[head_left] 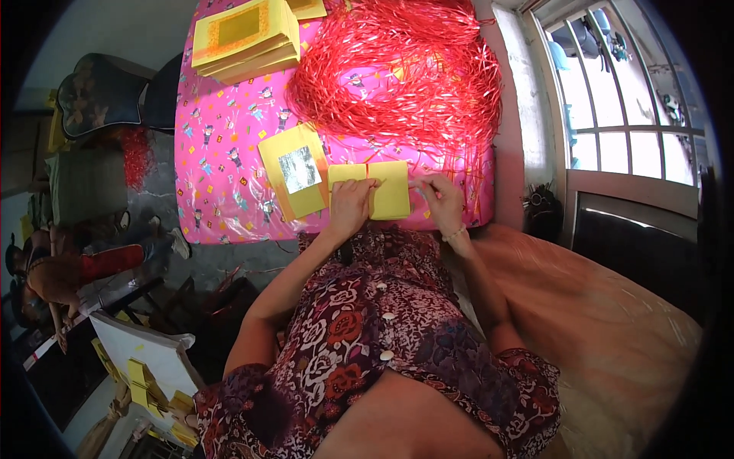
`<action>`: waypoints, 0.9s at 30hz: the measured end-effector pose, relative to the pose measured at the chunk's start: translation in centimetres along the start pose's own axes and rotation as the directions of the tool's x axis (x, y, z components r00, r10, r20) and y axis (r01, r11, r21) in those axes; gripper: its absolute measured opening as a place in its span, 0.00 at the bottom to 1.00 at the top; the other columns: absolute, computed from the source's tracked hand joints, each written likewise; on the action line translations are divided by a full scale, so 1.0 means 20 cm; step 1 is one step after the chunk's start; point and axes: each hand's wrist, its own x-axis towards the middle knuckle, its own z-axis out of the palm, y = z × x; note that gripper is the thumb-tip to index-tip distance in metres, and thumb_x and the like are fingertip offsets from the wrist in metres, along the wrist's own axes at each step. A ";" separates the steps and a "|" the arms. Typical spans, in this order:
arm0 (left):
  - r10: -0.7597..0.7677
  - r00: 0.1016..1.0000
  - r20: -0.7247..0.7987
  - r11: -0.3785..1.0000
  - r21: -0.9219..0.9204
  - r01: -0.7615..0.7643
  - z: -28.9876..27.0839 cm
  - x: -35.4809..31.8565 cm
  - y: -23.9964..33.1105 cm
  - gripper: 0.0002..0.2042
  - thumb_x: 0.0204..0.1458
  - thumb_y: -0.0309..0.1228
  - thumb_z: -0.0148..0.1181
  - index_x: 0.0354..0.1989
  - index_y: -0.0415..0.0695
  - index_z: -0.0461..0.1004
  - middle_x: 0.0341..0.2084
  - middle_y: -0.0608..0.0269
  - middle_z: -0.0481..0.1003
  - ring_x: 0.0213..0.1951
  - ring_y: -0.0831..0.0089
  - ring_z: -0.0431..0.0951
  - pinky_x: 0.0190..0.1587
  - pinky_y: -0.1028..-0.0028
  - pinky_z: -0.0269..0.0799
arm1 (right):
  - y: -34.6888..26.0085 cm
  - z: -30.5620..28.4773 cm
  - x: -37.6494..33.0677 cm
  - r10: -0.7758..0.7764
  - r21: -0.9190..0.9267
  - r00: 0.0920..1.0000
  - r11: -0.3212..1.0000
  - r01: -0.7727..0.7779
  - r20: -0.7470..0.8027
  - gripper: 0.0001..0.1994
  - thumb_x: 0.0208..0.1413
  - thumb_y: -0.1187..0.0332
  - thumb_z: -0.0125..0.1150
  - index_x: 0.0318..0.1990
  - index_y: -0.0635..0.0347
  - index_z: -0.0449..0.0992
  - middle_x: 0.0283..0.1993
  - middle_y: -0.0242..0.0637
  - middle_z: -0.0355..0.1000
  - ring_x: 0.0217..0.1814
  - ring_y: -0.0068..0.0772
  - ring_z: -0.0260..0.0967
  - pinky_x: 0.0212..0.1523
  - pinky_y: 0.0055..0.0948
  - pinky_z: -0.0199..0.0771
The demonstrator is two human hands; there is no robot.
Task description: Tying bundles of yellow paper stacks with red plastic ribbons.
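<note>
A flat bundle of yellow paper sheets (380, 190), square-cornered and matte, lies on a desk covered with a glossy pink cloth (222, 161) printed with small cartoon figures. A thin red strip crosses the bundle from its far edge to its near edge, close to the middle. The left hand (350, 206) lies palm down on the bundle's left half, fingers spread and flat, pressing it to the cloth; this grip is open and clasps nothing. The right hand (442, 200) sits just beside the bundle's right edge, its fingertips drawn together in a pinch on what looks like a thin red strand; the strand itself is too fine to make out clearly, so the grip reads as closed on it. A pale bracelet circles that wrist.

Just left of the left hand rests another yellow stack (294, 172), tilted, with a silvery foil square at its centre. Beyond both hands spreads a large loose heap of red ribbon strips (397, 73), shiny, thin and tangled, some strands trailing down toward the right hand. Farther off, beyond the left hand, a thick pile of yellow sheets (245, 38) with an orange border and a gold centre sits near the desk's far corner. No container holds any of these; everything lies straight on the cloth.
</note>
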 end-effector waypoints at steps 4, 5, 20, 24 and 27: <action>-0.018 1.000 0.005 1.000 -0.003 0.018 0.00 0.00 0.01 0.08 0.50 0.25 0.51 0.38 0.47 0.72 0.25 0.62 0.73 0.31 0.65 0.72 0.38 0.68 0.59 | -0.07 0.03 -0.05 -0.098 -0.105 0.994 0.989 0.103 0.058 0.05 0.48 0.77 0.56 0.32 0.59 0.76 0.27 0.37 0.71 0.29 0.34 0.72 0.29 0.28 0.69; 0.013 0.999 -0.029 1.000 0.014 -0.013 0.00 0.01 0.01 0.06 0.50 0.27 0.51 0.37 0.47 0.72 0.23 0.63 0.72 0.29 0.66 0.71 0.36 0.68 0.58 | -0.06 0.06 -0.05 -0.204 -0.152 0.974 0.964 0.216 0.094 0.04 0.47 0.76 0.57 0.31 0.59 0.75 0.26 0.38 0.70 0.28 0.37 0.70 0.28 0.30 0.69; 0.013 0.998 -0.053 1.000 -0.019 -0.014 -0.02 0.01 0.03 0.11 0.47 0.31 0.51 0.38 0.42 0.65 0.25 0.58 0.72 0.30 0.62 0.70 0.39 0.65 0.58 | 0.02 0.28 0.04 -0.105 -0.062 0.981 0.991 0.116 0.163 0.04 0.47 0.72 0.61 0.31 0.61 0.76 0.27 0.40 0.72 0.26 0.35 0.72 0.26 0.28 0.69; -0.046 0.995 0.087 0.999 -0.017 0.048 -0.03 0.01 0.00 0.13 0.46 0.29 0.52 0.41 0.41 0.63 0.31 0.56 0.73 0.37 0.60 0.70 0.43 0.64 0.57 | 0.11 0.30 0.06 -0.078 0.078 0.977 0.995 0.063 0.197 0.06 0.47 0.72 0.62 0.33 0.61 0.75 0.27 0.40 0.73 0.27 0.32 0.73 0.26 0.26 0.69; -0.039 0.997 0.066 0.999 -0.013 0.040 -0.02 0.01 -0.01 0.14 0.46 0.29 0.52 0.41 0.41 0.63 0.31 0.56 0.73 0.37 0.59 0.70 0.43 0.64 0.57 | 0.01 0.27 0.09 -0.026 0.029 0.965 0.999 0.019 0.261 0.09 0.48 0.72 0.62 0.38 0.61 0.74 0.26 0.39 0.73 0.27 0.30 0.73 0.26 0.26 0.69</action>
